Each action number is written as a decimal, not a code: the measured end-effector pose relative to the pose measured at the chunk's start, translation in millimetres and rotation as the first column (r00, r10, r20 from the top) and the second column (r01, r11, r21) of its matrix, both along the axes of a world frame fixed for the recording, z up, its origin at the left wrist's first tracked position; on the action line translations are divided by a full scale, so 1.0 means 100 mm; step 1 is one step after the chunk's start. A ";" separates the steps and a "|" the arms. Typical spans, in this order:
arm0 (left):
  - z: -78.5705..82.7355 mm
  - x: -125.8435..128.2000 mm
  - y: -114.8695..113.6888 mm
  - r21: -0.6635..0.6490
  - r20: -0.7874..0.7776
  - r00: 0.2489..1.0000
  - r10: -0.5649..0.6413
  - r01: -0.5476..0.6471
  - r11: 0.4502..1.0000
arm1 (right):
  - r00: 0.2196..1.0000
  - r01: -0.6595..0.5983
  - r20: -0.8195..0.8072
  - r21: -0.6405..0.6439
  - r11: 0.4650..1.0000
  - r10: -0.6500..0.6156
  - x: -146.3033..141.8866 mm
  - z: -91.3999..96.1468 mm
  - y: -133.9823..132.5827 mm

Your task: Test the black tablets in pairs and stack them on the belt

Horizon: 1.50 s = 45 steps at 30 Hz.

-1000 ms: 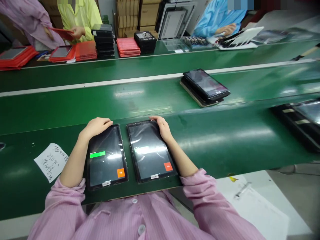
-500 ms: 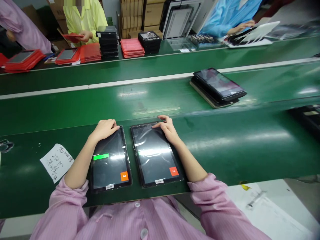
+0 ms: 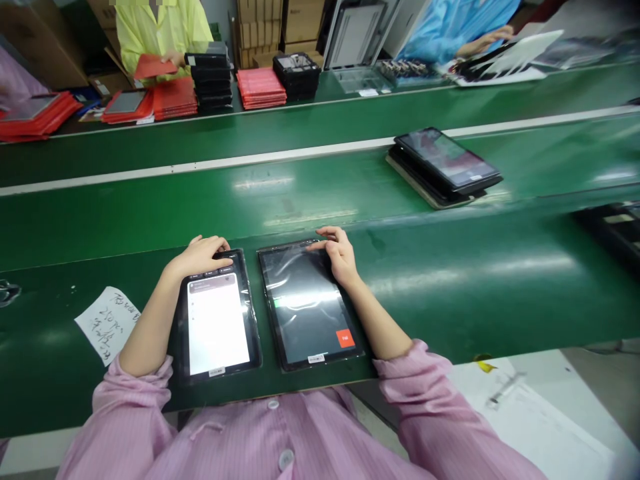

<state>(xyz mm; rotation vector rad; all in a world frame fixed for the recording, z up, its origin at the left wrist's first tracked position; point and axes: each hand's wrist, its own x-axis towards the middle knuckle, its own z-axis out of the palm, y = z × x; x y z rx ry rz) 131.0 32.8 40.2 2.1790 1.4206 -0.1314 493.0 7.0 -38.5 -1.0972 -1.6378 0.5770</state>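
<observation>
head view: your left hand [image 3: 205,257] lies over the top end of the left tablet [image 3: 219,327], with the thumb side reaching onto its glass; whether the fingers are pinching the edge, i cannot tell. that tablet lies flat, face up, near the edge of the green workbench [image 3: 475,293] in front of you, its screen mostly white beneath a dark band. your right hand [image 3: 343,257] is at the upper right corner of the right tablet [image 3: 300,293], fingers spread apart and closed round nothing, the index finger stretched over the top of the screen; i cannot tell whether its tip touches the glass. the right tablet lies just beside the left one, a narrow gap between them, its screen dark with a red square [image 3: 345,338] near the lower right corner. each tablet carries a small white label at its lower edge.

a handwritten note [image 3: 105,327] lies to the left of your left forearm. farther off, to the right, a small stack of tablets [image 3: 445,170] sits on the green surface. across from you, a co-worker in yellow [image 3: 165,30] holds a red packet [image 3: 154,65] beside a black stack [image 3: 209,80].
</observation>
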 end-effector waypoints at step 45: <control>0.29 0.32 0.06 0.025 0.136 0.989 -0.064 0.061 0.998 | 0.984 0.039 0.175 0.011 0.999 -0.041 0.11 0.26 -0.11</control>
